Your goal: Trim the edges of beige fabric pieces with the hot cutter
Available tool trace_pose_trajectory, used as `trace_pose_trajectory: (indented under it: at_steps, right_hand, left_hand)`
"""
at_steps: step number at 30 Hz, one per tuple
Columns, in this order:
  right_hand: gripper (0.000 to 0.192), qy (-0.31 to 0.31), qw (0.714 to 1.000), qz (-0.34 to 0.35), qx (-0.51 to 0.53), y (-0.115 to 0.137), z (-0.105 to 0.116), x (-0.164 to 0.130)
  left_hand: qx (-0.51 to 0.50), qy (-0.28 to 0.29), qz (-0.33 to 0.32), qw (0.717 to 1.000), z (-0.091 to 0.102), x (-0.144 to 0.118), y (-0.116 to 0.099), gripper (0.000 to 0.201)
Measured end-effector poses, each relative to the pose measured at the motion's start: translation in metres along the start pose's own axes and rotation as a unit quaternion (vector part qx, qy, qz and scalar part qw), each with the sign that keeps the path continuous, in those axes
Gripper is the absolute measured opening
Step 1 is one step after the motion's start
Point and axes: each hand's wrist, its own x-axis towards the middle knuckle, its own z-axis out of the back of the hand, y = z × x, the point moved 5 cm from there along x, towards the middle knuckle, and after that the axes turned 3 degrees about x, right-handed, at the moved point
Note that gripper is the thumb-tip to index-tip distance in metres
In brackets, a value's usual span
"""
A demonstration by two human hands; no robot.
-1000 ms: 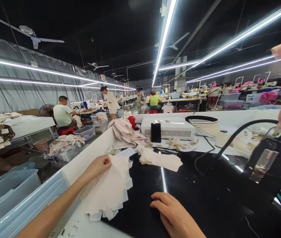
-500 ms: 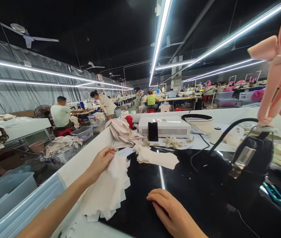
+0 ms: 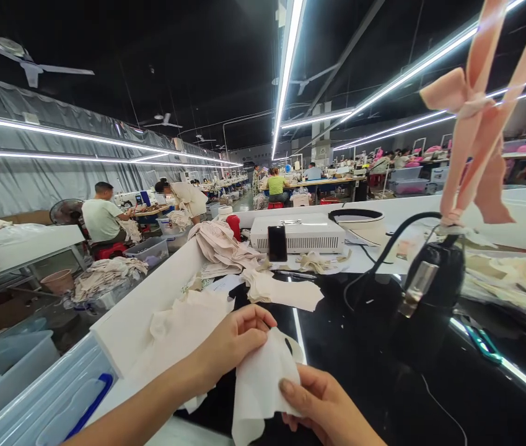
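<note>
My left hand [image 3: 231, 341] pinches the top of a small cream fabric piece [image 3: 260, 384] over the near edge of the black glossy worktop [image 3: 360, 371]. My right hand [image 3: 325, 406] grips the same piece from below, thumb on its front. To the left, under my left forearm, lies a stack of similar cream fabric pieces [image 3: 176, 331]. Another loose cream piece [image 3: 281, 291] rests farther back on the worktop.
A black iron [image 3: 423, 294] with cable stands at right, a pink ribbon bow [image 3: 476, 118] hanging above it. Behind are a white machine box [image 3: 297, 232], a phone [image 3: 277, 243], a fabric heap [image 3: 220, 244]. A clear blue bin [image 3: 53, 396] sits at left. Other people work at distant tables.
My left hand lifted one cream piece off the stack and brought it right to the centre. My right hand rose from the worktop and took hold of it. The view turned right.
</note>
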Motion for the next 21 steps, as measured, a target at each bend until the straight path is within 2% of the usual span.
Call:
trace_pose_trajectory:
  at_steps: [5, 9, 16, 21]
  right_hand:
    - [0.065, -0.048, 0.999, -0.004, -0.004, 0.01, 0.011, -0.012]
    - [0.069, -0.052, 0.998, -0.021, -0.007, 0.01, 0.013, -0.019]
    - [0.068, -0.041, 0.998, -0.044, -0.011, 0.003, 0.015, -0.018]
    - [0.069, -0.023, 0.997, -0.047, -0.052, -0.003, 0.019, -0.016]
  left_hand:
    - [0.042, -0.005, 0.052, 0.998, 0.0, 0.008, 0.027, 0.054]
    - [0.056, 0.021, 0.071, 0.996, -0.008, 0.013, 0.042, 0.069]
    - [0.061, 0.038, 0.073, 0.995, -0.014, 0.02, 0.044, 0.069]
    - [0.069, 0.039, 0.07, 0.994, -0.013, 0.02, 0.044, 0.066]
